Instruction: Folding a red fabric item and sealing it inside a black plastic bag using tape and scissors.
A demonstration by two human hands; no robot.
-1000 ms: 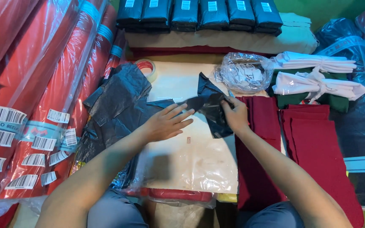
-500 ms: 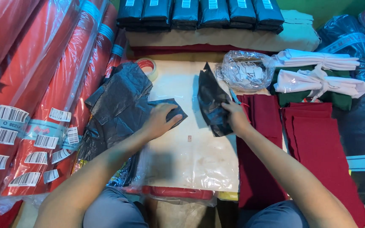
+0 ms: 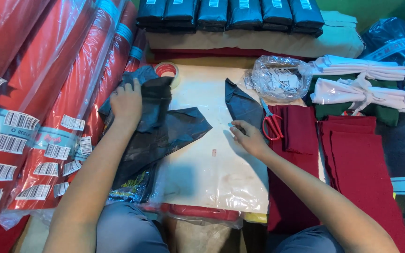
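Observation:
My left hand (image 3: 126,102) lies palm-down on a heap of dark plastic bags (image 3: 158,129) at the left of the pale work board (image 3: 212,164). My right hand (image 3: 248,136) rests on the board with its fingers on the lower edge of a small dark folded piece (image 3: 241,104). Red-handled scissors (image 3: 271,122) lie just right of that hand, on a stack of maroon cloth (image 3: 301,129).
Red fabric rolls in clear wrap with barcode labels (image 3: 38,93) line the left. Dark packets (image 3: 230,14) are stacked at the back. A clear bag of small tags (image 3: 281,77), tied white cloth bundles (image 3: 362,79), a tape roll (image 3: 167,70) and more maroon pieces (image 3: 357,159) sit nearby.
My left hand has let go of the dark piece and moved left onto the bag heap. The right hand has laid the small dark piece down on the board.

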